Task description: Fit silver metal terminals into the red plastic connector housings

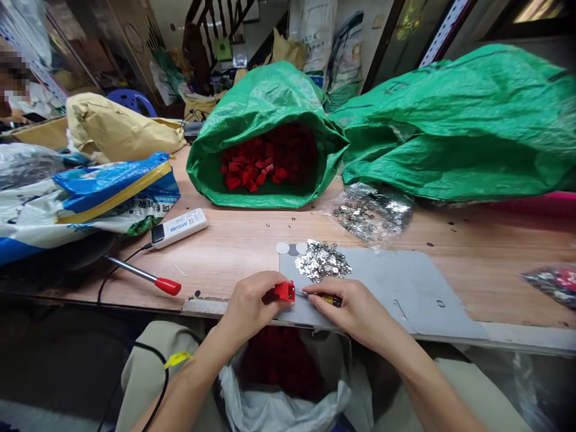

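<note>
the green sack (270, 96) holds many red parts (256, 168), and the grey mat (396, 276) bears plenty of metal bits (323, 262), so much seems left. the white bag (288, 411) below holds red stuff (283, 363) too; which lot is done, i cannot tell. the right hand (355, 300) has its fingers closed round a driver (332, 299); the left hand (252, 300) pinches one block (284, 291) above the mat's near left corner, the tip at its side, seemingly mid-work.

1. I saw a little white box (180, 228) with a black cord (143, 248).
2. A metal stick with a red end (167, 285) poked out nearby.
3. A big brown paper bag (121, 129) sat behind a blue-and-white bag (117, 186).
4. Farther back were a blue chair (132, 99) and wooden stair rails (195, 51).
</note>
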Demonstrator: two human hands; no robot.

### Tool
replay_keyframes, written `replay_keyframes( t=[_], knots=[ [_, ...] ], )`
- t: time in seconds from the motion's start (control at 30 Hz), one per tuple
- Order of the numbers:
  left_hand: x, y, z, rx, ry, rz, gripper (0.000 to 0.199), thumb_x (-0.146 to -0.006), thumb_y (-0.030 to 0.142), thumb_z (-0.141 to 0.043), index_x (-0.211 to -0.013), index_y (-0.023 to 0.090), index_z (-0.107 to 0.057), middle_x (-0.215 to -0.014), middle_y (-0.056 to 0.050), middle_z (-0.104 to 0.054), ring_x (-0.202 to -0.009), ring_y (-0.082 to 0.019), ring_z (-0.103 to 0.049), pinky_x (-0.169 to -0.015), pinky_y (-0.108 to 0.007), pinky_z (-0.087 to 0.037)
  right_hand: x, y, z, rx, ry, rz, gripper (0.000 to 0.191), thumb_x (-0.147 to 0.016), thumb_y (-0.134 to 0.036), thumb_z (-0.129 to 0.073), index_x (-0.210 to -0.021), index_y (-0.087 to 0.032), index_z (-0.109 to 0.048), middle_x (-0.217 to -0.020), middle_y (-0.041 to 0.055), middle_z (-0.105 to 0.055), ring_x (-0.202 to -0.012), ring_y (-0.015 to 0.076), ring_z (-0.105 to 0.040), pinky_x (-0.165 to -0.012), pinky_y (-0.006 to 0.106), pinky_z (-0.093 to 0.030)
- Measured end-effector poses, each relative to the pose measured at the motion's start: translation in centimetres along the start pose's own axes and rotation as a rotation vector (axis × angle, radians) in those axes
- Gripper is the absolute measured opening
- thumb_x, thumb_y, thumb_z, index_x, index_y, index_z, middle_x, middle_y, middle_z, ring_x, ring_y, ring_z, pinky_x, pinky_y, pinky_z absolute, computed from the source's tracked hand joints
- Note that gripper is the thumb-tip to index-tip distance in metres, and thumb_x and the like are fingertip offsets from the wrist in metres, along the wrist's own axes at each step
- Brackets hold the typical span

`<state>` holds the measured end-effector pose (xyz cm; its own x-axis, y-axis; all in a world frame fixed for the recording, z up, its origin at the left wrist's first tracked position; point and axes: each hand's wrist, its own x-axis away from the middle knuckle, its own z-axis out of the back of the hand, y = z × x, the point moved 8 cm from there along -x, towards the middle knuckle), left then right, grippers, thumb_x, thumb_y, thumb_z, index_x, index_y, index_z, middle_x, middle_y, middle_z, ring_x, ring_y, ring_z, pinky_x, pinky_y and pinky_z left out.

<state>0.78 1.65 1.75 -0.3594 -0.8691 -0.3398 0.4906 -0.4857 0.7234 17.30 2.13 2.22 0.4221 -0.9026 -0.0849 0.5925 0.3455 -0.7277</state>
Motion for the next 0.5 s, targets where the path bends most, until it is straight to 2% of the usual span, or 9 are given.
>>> replay_keyframes(
  t=[0.5],
  knots=[
    [0.17, -0.03, 0.11, -0.033, 0.015, -0.019, 0.026, -0.081, 0.019, -0.076, -0.106, 0.018, -0.07, -0.107, -0.008, -0.076, -0.1, -0.022, -0.072, -0.088, -0.032, -0.058, -0.13, -0.17, -0.12, -0.006, -0.026, 0.007, 0.021, -0.091, -0.019, -0.06, -0.099, -0.023, -0.079, -0.091, 0.0035, -0.076, -0.083, 0.0192, -0.069, -0.072, 0.026, -0.05]
  ],
)
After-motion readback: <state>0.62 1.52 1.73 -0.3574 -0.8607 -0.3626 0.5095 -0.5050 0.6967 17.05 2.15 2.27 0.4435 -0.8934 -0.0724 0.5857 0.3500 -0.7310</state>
